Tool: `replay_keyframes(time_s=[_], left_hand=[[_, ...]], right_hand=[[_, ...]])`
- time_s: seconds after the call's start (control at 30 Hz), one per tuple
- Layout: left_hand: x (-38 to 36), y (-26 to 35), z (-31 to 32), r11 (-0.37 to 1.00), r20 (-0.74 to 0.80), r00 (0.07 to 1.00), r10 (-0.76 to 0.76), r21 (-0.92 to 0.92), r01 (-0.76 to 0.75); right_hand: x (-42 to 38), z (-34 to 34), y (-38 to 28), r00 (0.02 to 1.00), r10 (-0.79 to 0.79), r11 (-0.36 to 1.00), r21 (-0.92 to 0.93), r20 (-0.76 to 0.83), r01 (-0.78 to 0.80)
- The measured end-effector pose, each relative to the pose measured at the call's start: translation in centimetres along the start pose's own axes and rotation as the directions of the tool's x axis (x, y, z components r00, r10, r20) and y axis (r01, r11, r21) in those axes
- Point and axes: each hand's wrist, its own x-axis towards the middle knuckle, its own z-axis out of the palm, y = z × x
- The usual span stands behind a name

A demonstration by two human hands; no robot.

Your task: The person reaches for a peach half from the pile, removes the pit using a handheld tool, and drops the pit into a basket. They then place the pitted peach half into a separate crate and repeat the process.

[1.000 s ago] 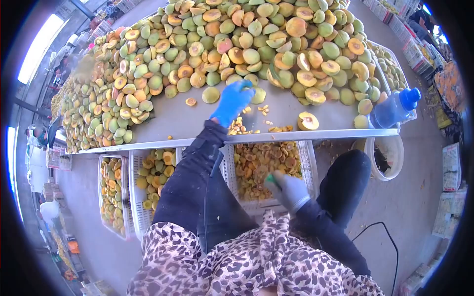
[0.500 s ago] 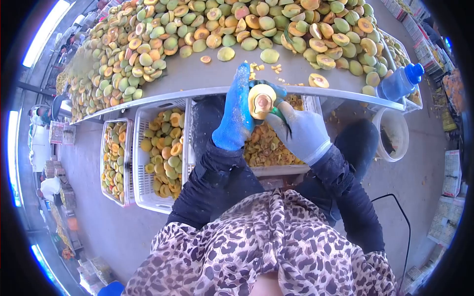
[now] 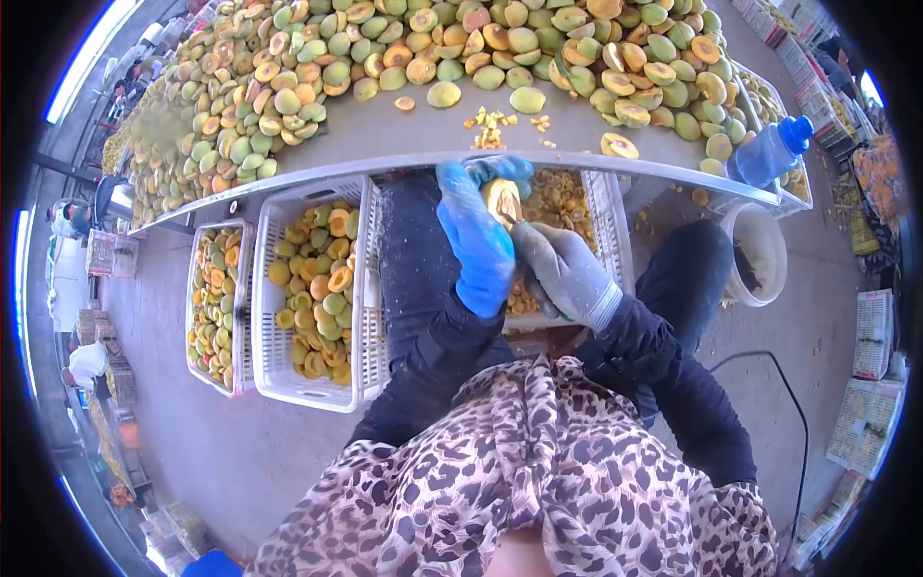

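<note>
In the head view my left hand [image 3: 478, 240], in a blue glove, is closed around a halved yellow fruit [image 3: 503, 203], apricot- or peach-like, with its cut face up. My right hand [image 3: 567, 269], in a grey glove, presses its fingers against the near side of that fruit. It is closed on a small green-handled tool, mostly hidden by the fingers; the tool's tip cannot be made out. Both hands are just below the table's metal edge [image 3: 615, 162], over a white crate [image 3: 606, 207] of fruit scraps. Small yellow bits [image 3: 490, 127] lie on the table beyond my left hand.
A large heap of halved fruit [image 3: 404, 48] covers the table's far side. White crates of fruit [image 3: 370, 279] stand at left on the floor. To the right are a blue bottle [image 3: 769, 154] on the table and a white bucket [image 3: 769, 245] below. A black cable [image 3: 793, 413] crosses the floor.
Both hands have come down from the table edge toward my body. The fruit has tilted, and more yellow bits now show on the table.
</note>
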Motion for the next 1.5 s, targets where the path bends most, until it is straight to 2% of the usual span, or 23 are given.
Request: replay_keyframes(time_s=[0.13, 0.17, 0.2, 0.23, 0.3, 0.37, 0.4, 0.47, 0.57, 0.7, 0.73, 0.77, 0.8, 0.83, 0.87, 1.0, 1.07, 1.23, 1.37, 1.4, 1.43, 1.47, 1.5], left_hand=[[1.1, 0.3, -1.7, 0.749, 0.293, 0.925, 0.243, 0.549, -0.371], [1.1, 0.6, -1.8, 0.751, 0.295, 0.924, 0.243, 0.546, -0.372], [1.3, 1.2, -1.4, 0.951, 0.277, 0.961, 0.012, 0.294, -0.097], [1.3, 1.5, -1.2, 0.974, 0.325, 0.92, -0.219, 0.018, 0.225], [1.2, 1.5, -1.4, 0.989, 0.447, 0.884, -0.14, 0.024, 0.144], [1.2, 2.0, -0.8, 0.974, 0.552, 0.825, 0.121, 0.095, -0.207], [1.1, 1.8, -0.5, 0.974, 0.554, 0.824, 0.122, 0.092, -0.206], [0.7, 1.4, 0.1, 0.895, 0.356, 0.912, -0.203, -0.31, 0.32], [0.9, 1.2, 1.1, 0.815, 0.128, 0.882, -0.453, -0.342, 0.468], [2.5, -1.3, -2.6, 0.809, 0.064, 0.892, -0.447, -0.397, 0.433], [2.5, -1.4, -3.2, 0.859, 0.012, 0.904, -0.428, -0.307, 0.41], [1.9, -2.0, -3.8, 0.855, 0.012, 0.898, -0.439, -0.3, 0.422], [1.0, -2.4, -4.0, 0.938, -0.015, 0.95, -0.312, -0.164, 0.305], [0.8, -2.7, -3.9, 0.987, -0.013, 0.987, -0.16, -0.03, 0.159], [0.8, -2.7, -4.1, 0.925, -0.072, 0.931, -0.357, -0.166, 0.342], [-0.1, -2.7, -4.5, 0.9, -0.05, 0.919, -0.391, -0.231, 0.37], [0.1, -5.4, -7.0, 0.974, 0.091, 0.981, -0.17, 0.166, 0.154], [-3.0, -2.8, -6.0, 0.986, 0.11, 0.984, -0.143, 0.104, 0.132], [-2.7, 1.4, -5.8, 0.99, 0.144, 0.98, -0.135, 0.064, 0.127], [-2.7, 1.0, -7.7, 0.71, 0.266, 0.944, 0.195, 0.626, -0.323], [-1.9, 2.9, -9.4, 0.316, 0.475, 0.83, 0.293, 0.771, -0.553], [-1.4, 4.1, -10.1, 0.122, 0.537, 0.749, 0.388, 0.776, -0.619], [-0.6, 5.2, -12.4, 0.22, 0.272, 0.901, 0.337, 0.908, -0.356]], right_hand=[[-0.6, -1.5, -1.1, 0.964, 0.161, 0.971, 0.139, 0.211, -0.193], [-0.6, -1.8, -1.1, 0.965, 0.161, 0.972, 0.138, 0.208, -0.192], [-0.6, -2.3, -1.3, 0.941, 0.198, 0.967, 0.102, 0.275, -0.234], [-0.6, -2.7, -1.4, 0.909, 0.239, 0.959, 0.063, 0.342, -0.276], [-0.5, -3.2, -1.7, 0.893, 0.267, 0.957, 0.006, 0.361, -0.289], [-0.6, -3.2, -1.9, 0.88, 0.285, 0.956, -0.051, 0.38, -0.288], [-0.9, -3.1, -1.9, 0.835, 0.308, 0.889, 0.175, 0.456, -0.424], [-1.2, -3.1, -1.6, 0.786, 0.309, 0.748, 0.374, 0.535, -0.549], [-1.1, -3.4, 0.4, 0.746, 0.234, 0.576, 0.529, 0.624, -0.623], [-1.7, -3.6, 2.3, 0.754, -0.02, 0.499, 0.66, 0.657, -0.562], [-0.6, -3.5, 3.2, 0.949, 0.128, 0.895, 0.38, 0.287, -0.235], [0.1, -3.2, 4.7, 0.989, 0.019, 0.988, -0.15, -0.145, -0.041], [1.0, -3.0, 5.2, 0.872, -0.43, 0.585, -0.808, -0.234, 0.072], [1.0, -3.3, 5.1, 0.868, -0.434, 0.582, -0.811, -0.24, 0.066], [1.1, -3.4, 4.8, 0.864, -0.455, 0.542, -0.837, -0.217, 0.075], [1.5, -2.2, 2.7, 0.869, -0.47, 0.425, -0.902, -0.155, 0.069], [1.7, -2.0, 3.2, 0.861, -0.489, 0.367, -0.929, -0.142, 0.056], [2.5, -2.0, 5.8, 0.902, -0.328, 0.308, -0.934, -0.282, -0.18], [1.5, -3.2, 5.6, 0.859, -0.395, 0.418, -0.896, -0.327, -0.149], [1.2, -3.1, 5.3, 0.83, -0.468, 0.436, -0.896, -0.304, -0.083], [0.8, -3.1, 5.1, 0.79, -0.539, 0.448, -0.894, -0.292, -0.025], [0.3, -2.9, 4.7, 0.843, -0.424, 0.508, -0.858, -0.331, -0.081], [-0.2, -3.1, 5.3, 0.833, -0.433, 0.509, -0.856, -0.344, -0.089]])
